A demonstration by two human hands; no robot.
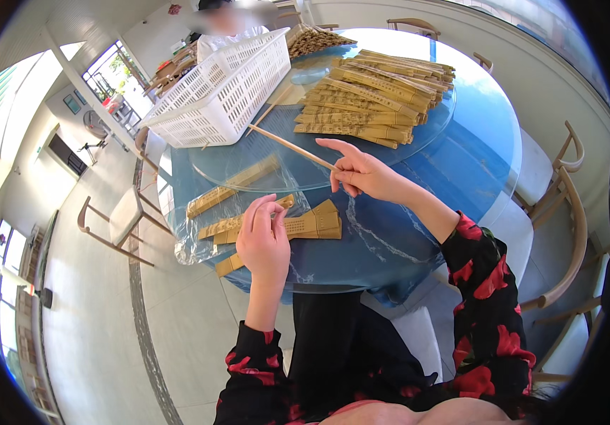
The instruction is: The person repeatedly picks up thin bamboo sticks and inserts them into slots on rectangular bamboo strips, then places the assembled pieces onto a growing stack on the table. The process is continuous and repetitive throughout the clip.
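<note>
The right hand [365, 176] has thumb and fingers closed on one end of a slim, smooth wooden stick [290, 146], which slants up and leftward over the glass, its far tip near the basket; the index finger reaches forward, clear of the stick. The left hand [262, 235] curls its fingers down over a narrow brown paper sleeve [218, 227]; whether they clamp it I cannot tell, as the hand hides the contact. Flat, printed sleeves [319, 223] fan out beside it, and crinkled clear film [190, 244] lies to the left.

The round table [489, 159] has a glossy glass top over blue, white-veined marbling, its curved near edge just below the left hand. Bare glass lies right of the fanned sleeves, below the right forearm.

Beyond the right hand, a heaped pile of filled-looking sleeves [372, 99] covers much of the glass turntable [429, 131]. The white slatted plastic basket [223, 95] blocks the far left. Another person [230, 35] is behind it, and wooden chairs [563, 219] ring the table.
</note>
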